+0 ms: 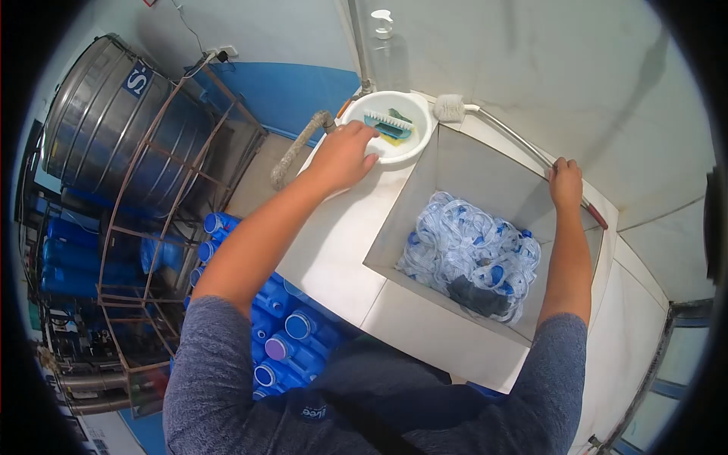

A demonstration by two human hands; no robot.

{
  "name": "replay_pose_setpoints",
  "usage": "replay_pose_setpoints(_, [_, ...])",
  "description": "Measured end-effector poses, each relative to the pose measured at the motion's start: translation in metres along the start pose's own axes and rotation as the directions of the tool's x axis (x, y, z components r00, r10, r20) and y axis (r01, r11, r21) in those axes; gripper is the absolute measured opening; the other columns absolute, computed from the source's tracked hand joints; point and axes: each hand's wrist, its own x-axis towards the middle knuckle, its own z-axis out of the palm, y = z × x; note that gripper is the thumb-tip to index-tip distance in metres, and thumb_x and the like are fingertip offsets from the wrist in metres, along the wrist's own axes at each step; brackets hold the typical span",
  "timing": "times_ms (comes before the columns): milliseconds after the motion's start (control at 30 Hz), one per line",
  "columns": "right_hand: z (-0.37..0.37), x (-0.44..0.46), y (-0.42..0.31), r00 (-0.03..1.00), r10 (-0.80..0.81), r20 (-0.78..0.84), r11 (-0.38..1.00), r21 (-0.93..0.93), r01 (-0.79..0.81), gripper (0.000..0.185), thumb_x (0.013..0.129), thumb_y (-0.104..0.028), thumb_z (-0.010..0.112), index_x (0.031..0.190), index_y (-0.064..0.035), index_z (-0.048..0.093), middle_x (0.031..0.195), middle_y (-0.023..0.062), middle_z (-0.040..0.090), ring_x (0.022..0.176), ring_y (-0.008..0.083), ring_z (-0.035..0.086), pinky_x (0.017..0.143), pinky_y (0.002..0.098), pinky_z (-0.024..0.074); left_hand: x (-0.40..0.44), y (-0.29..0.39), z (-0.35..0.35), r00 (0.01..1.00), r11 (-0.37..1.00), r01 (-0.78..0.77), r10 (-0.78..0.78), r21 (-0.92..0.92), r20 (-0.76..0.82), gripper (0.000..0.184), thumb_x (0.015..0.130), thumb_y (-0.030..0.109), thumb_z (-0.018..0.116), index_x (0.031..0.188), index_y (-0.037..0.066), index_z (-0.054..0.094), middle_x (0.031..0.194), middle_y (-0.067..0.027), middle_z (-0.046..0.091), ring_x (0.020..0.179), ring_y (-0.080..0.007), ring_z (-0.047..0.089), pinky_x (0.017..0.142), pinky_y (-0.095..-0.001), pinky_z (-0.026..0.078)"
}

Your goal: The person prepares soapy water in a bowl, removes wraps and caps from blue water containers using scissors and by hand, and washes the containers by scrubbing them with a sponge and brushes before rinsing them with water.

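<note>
My left hand (349, 158) is at the near left rim of a white plastic basin (422, 140), thumb and fingers apart, partly covering the rim. Inside the basin lie a teal scrub brush (387, 125) with pale bristles and something yellow. The fingers of my right hand (566, 184) are wrapped round the handle of a long-handled brush (516, 138), which lies slantwise along the sink's back edge. Its round white bristle head (449, 109) rests near the basin. Below my hands, a square grey sink (478, 161) holds a tangled heap of pale bluish strands (462, 239) with blue pieces and a dark patch.
A clear pump bottle (389, 61) stands behind the basin against the wall. A crusted pipe (299, 148) curves up left of the counter (334, 246). Blue water jugs (299, 326) crowd the floor below. A steel tank (125, 125) and a rusty frame (144, 152) stand at left.
</note>
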Motion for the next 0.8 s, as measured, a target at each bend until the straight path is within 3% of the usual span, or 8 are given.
replay_pose_setpoints(233, [0.028, 0.021, -0.035, 0.969, 0.23, 0.09, 0.973, -0.044, -0.227, 0.03, 0.085, -0.009, 0.07, 0.113, -0.0072, 0.062, 0.119, 0.0177, 0.064, 0.111, 0.0405, 0.061, 0.091, 0.0516, 0.0519, 0.085, -0.042, 0.078, 0.971, 0.921, -0.148, 0.204, 0.36, -0.123, 0.053, 0.081, 0.012, 0.073, 0.132, 0.011, 0.059, 0.127, -0.0113, 0.062, 0.12, -0.0311, 0.06, 0.101, -0.0457, 0.047])
replay_pose_setpoints(300, [0.035, 0.024, -0.048, 0.967, 0.091, -0.238, 0.996, -0.001, -0.094, 0.039, 0.084, -0.014, 0.071, 0.121, -0.0096, 0.062, 0.127, 0.0168, 0.061, 0.119, 0.0388, 0.058, 0.098, 0.0523, 0.0483, 0.103, -0.052, 0.093, 0.946, 0.882, -0.178, 0.276, 0.436, -0.172, 0.054, 0.08, 0.011, 0.073, 0.132, 0.012, 0.059, 0.125, -0.011, 0.063, 0.118, -0.0308, 0.061, 0.102, -0.0465, 0.046])
replay_pose_setpoints(367, [0.014, 0.039, -0.082, 0.976, -0.049, -0.213, 0.991, 0.11, 0.074, 0.045, 0.084, -0.013, 0.071, 0.127, -0.01, 0.061, 0.137, 0.0185, 0.056, 0.126, 0.0404, 0.053, 0.102, 0.0522, 0.0449, 0.113, -0.052, 0.087, 0.978, 0.906, -0.184, 0.129, 0.382, 0.164, 0.052, 0.08, 0.013, 0.075, 0.129, 0.011, 0.059, 0.121, -0.0117, 0.065, 0.114, -0.0327, 0.063, 0.098, -0.0467, 0.049])
replay_pose_setpoints(500, [-0.024, 0.065, -0.171, 0.939, -0.271, -0.212, 0.85, 0.405, 0.337, 0.031, 0.086, -0.009, 0.067, 0.117, -0.005, 0.066, 0.121, 0.0201, 0.067, 0.116, 0.0389, 0.061, 0.099, 0.0473, 0.0482, 0.088, -0.021, 0.023, 0.995, 0.977, -0.044, 0.023, 0.206, 0.102, 0.05, 0.079, 0.014, 0.077, 0.125, 0.01, 0.059, 0.118, -0.013, 0.066, 0.109, -0.0348, 0.065, 0.093, -0.0464, 0.051])
replay_pose_setpoints(567, [-0.038, 0.07, -0.22, 0.941, -0.324, -0.1, 0.747, 0.583, 0.319, 0.024, 0.088, -0.01, 0.065, 0.11, -0.0017, 0.068, 0.11, 0.0208, 0.071, 0.106, 0.0382, 0.066, 0.093, 0.0453, 0.0518, 0.051, -0.013, -0.01, 0.984, 0.983, -0.127, 0.141, 0.129, -0.104, 0.047, 0.079, 0.013, 0.077, 0.122, 0.009, 0.059, 0.109, -0.0147, 0.065, 0.099, -0.0364, 0.067, 0.082, -0.0464, 0.056])
replay_pose_setpoints(733, [0.001, 0.073, -0.332, 0.838, -0.539, 0.083, 0.707, 0.585, 0.398, 0.022, 0.092, -0.018, 0.064, 0.106, -0.0013, 0.07, 0.103, 0.0174, 0.073, 0.094, 0.0368, 0.07, 0.086, 0.0448, 0.0554, -0.094, 0.005, -0.04, 0.938, 0.984, -0.142, 0.097, 0.112, 0.332, 0.043, 0.082, 0.013, 0.07, 0.124, 0.011, 0.061, 0.108, -0.0149, 0.065, 0.097, -0.0344, 0.067, 0.08, -0.0466, 0.054])
replay_pose_setpoints(767, [0.016, 0.073, -0.351, 0.836, -0.504, 0.215, 0.805, 0.467, 0.365, 0.026, 0.093, -0.022, 0.066, 0.107, -0.0009, 0.069, 0.104, 0.0179, 0.073, 0.095, 0.0358, 0.07, 0.087, 0.0443, 0.0555, -0.12, 0.003, -0.029, 0.917, 0.974, -0.16, 0.086, 0.161, 0.389, 0.043, 0.083, 0.013, 0.067, 0.126, 0.012, 0.062, 0.11, -0.0138, 0.065, 0.098, -0.0325, 0.067, 0.08, -0.0454, 0.053])
replay_pose_setpoints(800, [0.026, 0.071, -0.364, 0.828, -0.445, 0.341, 0.881, 0.334, 0.336, 0.031, 0.093, -0.027, 0.069, 0.109, -0.0004, 0.069, 0.105, 0.0184, 0.073, 0.097, 0.0348, 0.07, 0.088, 0.0437, 0.0556, -0.142, -0.001, -0.015, 0.954, 0.96, -0.169, 0.103, 0.222, 0.28, 0.045, 0.085, 0.013, 0.063, 0.13, 0.013, 0.061, 0.115, -0.0125, 0.065, 0.102, -0.0307, 0.066, 0.082, -0.0438, 0.052])
